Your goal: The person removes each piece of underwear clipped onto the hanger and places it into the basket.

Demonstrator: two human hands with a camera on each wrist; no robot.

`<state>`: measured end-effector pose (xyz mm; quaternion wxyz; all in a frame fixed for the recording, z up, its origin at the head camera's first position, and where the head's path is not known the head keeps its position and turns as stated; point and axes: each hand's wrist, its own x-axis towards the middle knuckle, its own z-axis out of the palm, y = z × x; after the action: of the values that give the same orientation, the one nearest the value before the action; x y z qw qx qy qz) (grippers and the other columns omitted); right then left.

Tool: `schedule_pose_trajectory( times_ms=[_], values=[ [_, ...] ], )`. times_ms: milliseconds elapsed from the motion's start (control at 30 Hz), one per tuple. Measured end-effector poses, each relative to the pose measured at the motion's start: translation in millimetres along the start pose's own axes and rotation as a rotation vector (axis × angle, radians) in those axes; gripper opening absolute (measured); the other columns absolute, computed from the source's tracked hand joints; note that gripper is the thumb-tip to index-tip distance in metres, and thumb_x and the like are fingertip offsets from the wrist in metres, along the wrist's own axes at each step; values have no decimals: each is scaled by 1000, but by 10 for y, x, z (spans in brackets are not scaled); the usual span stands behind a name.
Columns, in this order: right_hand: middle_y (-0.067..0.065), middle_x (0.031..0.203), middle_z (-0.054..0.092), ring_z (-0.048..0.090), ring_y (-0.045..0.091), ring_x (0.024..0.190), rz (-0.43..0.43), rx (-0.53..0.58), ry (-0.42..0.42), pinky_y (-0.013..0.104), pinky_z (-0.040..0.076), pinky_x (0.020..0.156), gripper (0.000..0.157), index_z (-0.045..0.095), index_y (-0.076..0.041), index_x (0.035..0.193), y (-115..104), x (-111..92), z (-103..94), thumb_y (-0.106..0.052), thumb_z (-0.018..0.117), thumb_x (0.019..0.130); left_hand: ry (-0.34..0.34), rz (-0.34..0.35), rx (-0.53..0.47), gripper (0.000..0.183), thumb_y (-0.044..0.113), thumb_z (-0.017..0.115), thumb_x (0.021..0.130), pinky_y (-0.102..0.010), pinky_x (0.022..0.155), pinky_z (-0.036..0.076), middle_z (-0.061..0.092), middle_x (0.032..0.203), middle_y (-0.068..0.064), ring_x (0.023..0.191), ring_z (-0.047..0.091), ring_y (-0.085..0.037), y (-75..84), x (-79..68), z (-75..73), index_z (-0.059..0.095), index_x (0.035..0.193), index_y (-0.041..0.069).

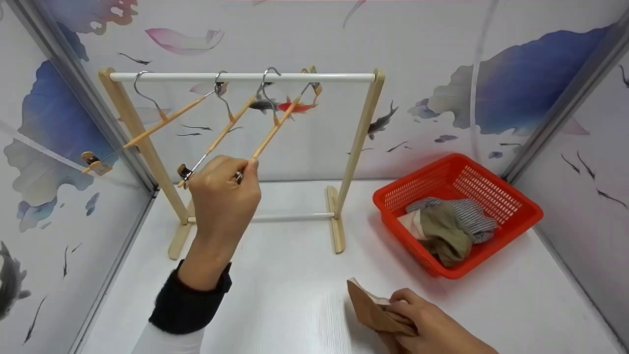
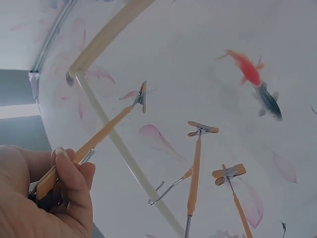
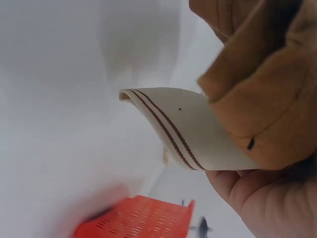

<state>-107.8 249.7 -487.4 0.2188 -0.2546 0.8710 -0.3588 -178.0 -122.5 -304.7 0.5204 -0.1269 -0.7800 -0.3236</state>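
Note:
Near the front end of the rightmost wooden clip hanger [image 1: 275, 129], my left hand [image 1: 223, 191] grips the bar with curled fingers. The hanger's metal hook is up at the rack's white rail [image 1: 172, 77]. In the left wrist view, the clip at the held end [image 2: 47, 183] is partly hidden in the palm, and the far clip [image 2: 141, 97] shows bare. Low over the table, my right hand [image 1: 427, 319] holds a bunched brown garment [image 1: 366, 309]. Its cream inner band [image 3: 183, 124] with two dark stitched lines sticks out in the right wrist view.
Two more clip hangers [image 1: 177, 113] hang left of the held one. The rack's wooden post [image 1: 361, 142] stands at the right. Beyond my right hand sits a red basket [image 1: 533, 215] holding olive cloth [image 1: 444, 231] and striped cloth [image 1: 471, 214]. Printed panels enclose the white table [image 1: 280, 285].

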Motion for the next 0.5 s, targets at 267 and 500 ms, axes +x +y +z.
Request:
schedule_pose_trajectory(
  times_ms=[267, 500],
  values=[
    [-11, 120, 54, 59, 11, 102, -97, -69, 106, 26, 56, 84, 38, 69, -40, 125, -151, -107, -240, -18, 77, 96, -92, -48, 17, 10, -5, 76, 89, -41, 59, 52, 70, 72, -17, 65, 67, -31, -74, 157, 167, 78, 80, -8],
    [-6, 130, 53, 61, 14, 104, -109, -135, 172, 27, 56, 90, 36, 69, -32, 127, -141, -140, -499, -21, 79, 95, -117, -87, 17, 11, -5, 76, 89, -44, 62, 52, 69, 71, -17, 67, 66, -32, -122, 147, 262, 77, 78, -7]
  ],
)
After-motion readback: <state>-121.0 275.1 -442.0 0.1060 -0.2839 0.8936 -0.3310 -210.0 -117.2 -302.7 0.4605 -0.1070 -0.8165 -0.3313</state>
